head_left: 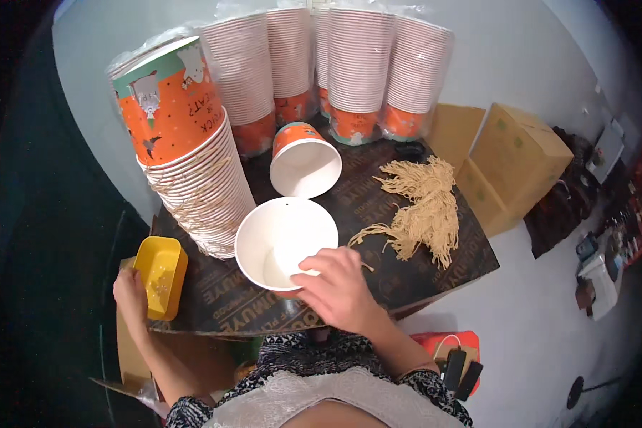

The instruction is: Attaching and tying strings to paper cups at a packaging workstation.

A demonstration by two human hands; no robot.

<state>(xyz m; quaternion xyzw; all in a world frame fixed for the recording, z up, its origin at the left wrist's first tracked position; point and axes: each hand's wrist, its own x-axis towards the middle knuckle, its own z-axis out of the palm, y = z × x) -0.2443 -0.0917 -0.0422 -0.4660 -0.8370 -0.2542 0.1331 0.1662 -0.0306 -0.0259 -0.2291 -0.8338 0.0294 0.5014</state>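
Note:
A white-lined paper bucket (269,230) stands at the table's near middle, its mouth tilted toward me and a small dark hole near the far rim. My right hand (337,287) pinches its near right rim, fingers inside and thumb outside. At the table's left edge, my left hand (130,294) closes on the side of a yellow plastic tray (180,279), with tiny pieces scattered on its floor. Beyond the held bucket another paper bucket (307,167) lies on its side. A bundle of tan twisted cords (429,221) rests on the right.
A tall stack of nested paper buckets (210,192) with cords hanging round it rises at left. Behind stand several plastic-wrapped bucket stacks (360,64). Right of the dark printed tabletop (242,303) is an open cardboard box (513,160). A red stool (471,342) holds black devices.

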